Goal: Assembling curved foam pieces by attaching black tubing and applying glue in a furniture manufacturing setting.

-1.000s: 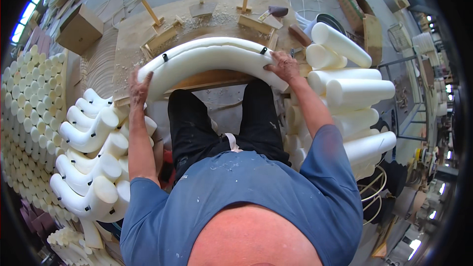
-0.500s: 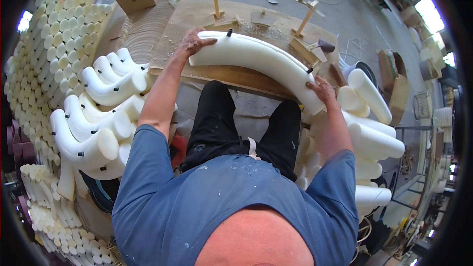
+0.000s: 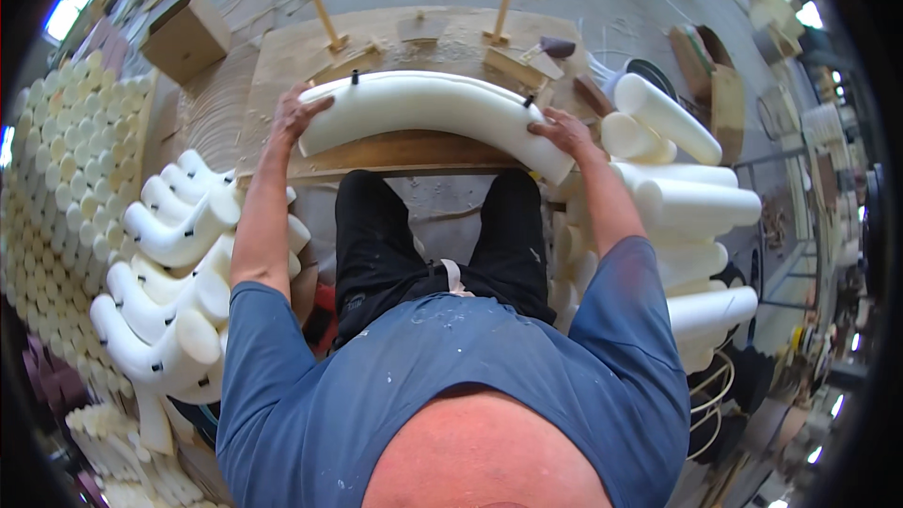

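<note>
A thick white curved foam roll (image 3: 423, 103) arches in front of me above the near edge of a wooden board (image 3: 282, 66). A seam runs along its upper side. Two short black pegs, one left peg (image 3: 356, 77) and one right peg (image 3: 529, 102), stick out near its ends. My left hand (image 3: 296, 113) grips the left end, thumb laid over the top. On the right end, my right hand (image 3: 564, 130) has its fingers closed over the roll close to the right peg. The undersides of both grips are hidden.
Bent foam pieces with black pegs (image 3: 179, 226) are piled left, before a stack of foam rolls (image 3: 75, 141). Straight white rolls (image 3: 696, 207) lie right. A wooden frame (image 3: 503, 5) stands on the board's far side; a cardboard box (image 3: 186, 36) sits far left.
The view has turned, so the board, piles and frame sit further left in the picture. Both hands keep hold of the foam roll, which now looks more level.
</note>
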`<state>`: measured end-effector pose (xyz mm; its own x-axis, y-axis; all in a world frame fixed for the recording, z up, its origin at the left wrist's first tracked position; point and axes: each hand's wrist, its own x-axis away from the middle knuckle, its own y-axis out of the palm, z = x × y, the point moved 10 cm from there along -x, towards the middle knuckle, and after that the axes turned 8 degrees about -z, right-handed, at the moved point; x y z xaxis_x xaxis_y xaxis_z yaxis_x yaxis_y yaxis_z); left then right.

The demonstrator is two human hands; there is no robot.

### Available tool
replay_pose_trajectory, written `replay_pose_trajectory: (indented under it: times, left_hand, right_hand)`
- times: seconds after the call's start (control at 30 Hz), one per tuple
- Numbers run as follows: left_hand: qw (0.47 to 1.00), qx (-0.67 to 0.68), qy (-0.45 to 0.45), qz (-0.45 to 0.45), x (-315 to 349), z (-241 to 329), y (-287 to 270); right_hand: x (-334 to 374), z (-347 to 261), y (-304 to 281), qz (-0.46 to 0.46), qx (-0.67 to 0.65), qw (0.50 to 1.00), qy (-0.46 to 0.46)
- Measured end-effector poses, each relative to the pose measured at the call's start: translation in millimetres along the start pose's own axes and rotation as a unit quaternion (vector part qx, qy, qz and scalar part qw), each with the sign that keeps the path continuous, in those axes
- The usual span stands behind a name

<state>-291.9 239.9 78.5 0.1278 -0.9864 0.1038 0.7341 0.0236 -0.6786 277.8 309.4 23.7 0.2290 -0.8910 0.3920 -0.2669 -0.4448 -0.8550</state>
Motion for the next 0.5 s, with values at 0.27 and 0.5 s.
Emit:
replay_pose_trajectory:
  times: [0.27,0.5]
  left_hand:
    - [0.998,0.005,-0.038,0.055,69.8,3.3,-25.9]
    - [0.962,0.185,-0.155,-0.125,241.4,-15.4,15.1]
  right_hand:
    - [-13.6,-42.5,-39.6,-0.014,0.046,0.991,-0.121]
    - [-53.0,-102.6,-52.7,0.067,0.016,0.981,-0.18]
